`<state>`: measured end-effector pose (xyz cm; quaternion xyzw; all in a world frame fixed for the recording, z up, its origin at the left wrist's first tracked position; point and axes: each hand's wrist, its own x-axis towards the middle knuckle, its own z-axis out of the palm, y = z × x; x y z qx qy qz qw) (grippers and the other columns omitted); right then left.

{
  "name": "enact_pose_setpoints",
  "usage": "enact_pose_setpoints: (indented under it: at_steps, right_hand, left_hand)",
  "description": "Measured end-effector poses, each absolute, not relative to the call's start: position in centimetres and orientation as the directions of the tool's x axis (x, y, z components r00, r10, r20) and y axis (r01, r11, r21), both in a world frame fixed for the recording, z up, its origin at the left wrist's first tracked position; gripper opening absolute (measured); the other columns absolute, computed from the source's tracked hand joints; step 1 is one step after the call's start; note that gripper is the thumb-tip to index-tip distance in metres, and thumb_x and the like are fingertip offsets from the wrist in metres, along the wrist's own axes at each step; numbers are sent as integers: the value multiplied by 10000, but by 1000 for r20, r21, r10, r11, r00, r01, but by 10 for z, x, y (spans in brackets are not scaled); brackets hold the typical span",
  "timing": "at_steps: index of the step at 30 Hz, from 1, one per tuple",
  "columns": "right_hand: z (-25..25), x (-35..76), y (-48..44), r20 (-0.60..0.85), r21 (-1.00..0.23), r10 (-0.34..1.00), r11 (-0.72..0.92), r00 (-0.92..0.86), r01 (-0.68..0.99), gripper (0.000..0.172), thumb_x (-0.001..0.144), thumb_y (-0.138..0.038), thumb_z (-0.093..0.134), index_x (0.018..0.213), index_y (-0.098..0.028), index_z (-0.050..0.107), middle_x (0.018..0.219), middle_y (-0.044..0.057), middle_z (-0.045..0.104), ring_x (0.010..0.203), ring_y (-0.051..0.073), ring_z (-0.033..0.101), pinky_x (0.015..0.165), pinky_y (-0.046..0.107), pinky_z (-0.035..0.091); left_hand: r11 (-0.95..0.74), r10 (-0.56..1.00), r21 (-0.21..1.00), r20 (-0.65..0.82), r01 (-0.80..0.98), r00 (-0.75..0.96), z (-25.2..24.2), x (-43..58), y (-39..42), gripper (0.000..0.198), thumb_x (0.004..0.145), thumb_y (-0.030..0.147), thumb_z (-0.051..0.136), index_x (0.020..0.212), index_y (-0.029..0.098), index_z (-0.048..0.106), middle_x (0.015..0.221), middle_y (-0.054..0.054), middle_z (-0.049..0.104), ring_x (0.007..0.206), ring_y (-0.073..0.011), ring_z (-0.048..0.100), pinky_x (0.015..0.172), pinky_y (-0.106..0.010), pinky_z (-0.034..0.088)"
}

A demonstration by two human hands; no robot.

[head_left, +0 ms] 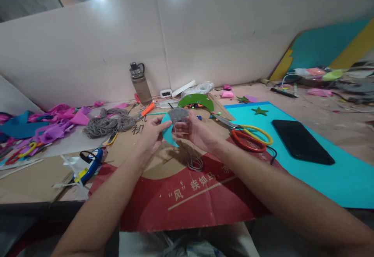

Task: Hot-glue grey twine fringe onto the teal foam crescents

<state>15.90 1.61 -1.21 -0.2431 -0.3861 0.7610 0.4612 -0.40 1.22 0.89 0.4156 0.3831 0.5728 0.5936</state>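
A blue curved piece (pixel 167 133), its upper part wound with grey yarn (pixel 177 114), is up in front of me over the cardboard. My left hand (pixel 152 132) pinches its left edge between thumb and fingers. At the wound end, my right hand (pixel 200 130) has curled fingers around the strand and the piece's right side; exactly what the fingertips grip is partly hidden. Strands hang down to a small loose bundle of grey yarn (pixel 195 163) on the red-printed cardboard (pixel 187 210). A green crescent (pixel 197 100) lies just behind.
Left are a yarn heap (pixel 109 122), an orange cutter (pixel 147 110), a blue tape-like tool (pixel 92 165) and pink scraps (pixel 62 115). Red-and-yellow scissors (pixel 248 136) lie right, beside a black phone (pixel 302 141) on a blue sheet (pixel 309 183). A bottle (pixel 142 85) stands behind.
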Motion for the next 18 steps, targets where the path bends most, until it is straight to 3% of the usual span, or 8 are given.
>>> enact_pose_setpoints:
  at_steps: [4,7,10,13,18]
  right_hand:
    - [-18,152,8,11,-913,787,-244,-617,-327,395,881,-586,537,1024,-221,580,759,12,648,677,140,608,688,294,476]
    - [-18,156,4,51,-992,749,-37,-661,-118,316,812,-503,662,876,-195,633,639,-25,562,587,111,525,591,253,416]
    - [-10,168,1,52,-998,759,55,-649,-16,305,836,-477,636,797,-176,667,558,-44,484,531,89,469,555,233,400]
    - [5,183,-2,65,-997,747,79,-662,-9,319,869,-479,611,838,-169,680,563,-46,485,516,75,473,531,213,401]
    - [28,211,-11,155,-984,742,57,-652,-169,310,845,-482,656,966,-198,689,675,-14,570,533,93,514,473,219,426]
  left_hand:
    - [-75,994,898,30,-433,-110,13,-15,23,207,566,91,811,735,136,700,666,0,707,555,-88,611,578,-189,527]
    - [-85,965,875,-46,-478,-256,17,-27,33,147,643,23,725,697,147,669,600,17,675,516,-80,596,516,-156,496]
    - [-89,923,859,-119,-504,-365,20,-44,44,155,719,-15,640,718,140,647,613,14,673,507,-75,604,528,-151,506]
    - [-74,883,840,-196,-538,-426,22,-62,54,139,784,4,598,743,132,632,617,-1,665,519,-90,622,541,-172,524]
    - [-93,866,835,-200,-542,-457,24,-88,64,109,827,61,596,786,161,608,603,12,637,546,-106,638,560,-187,540]
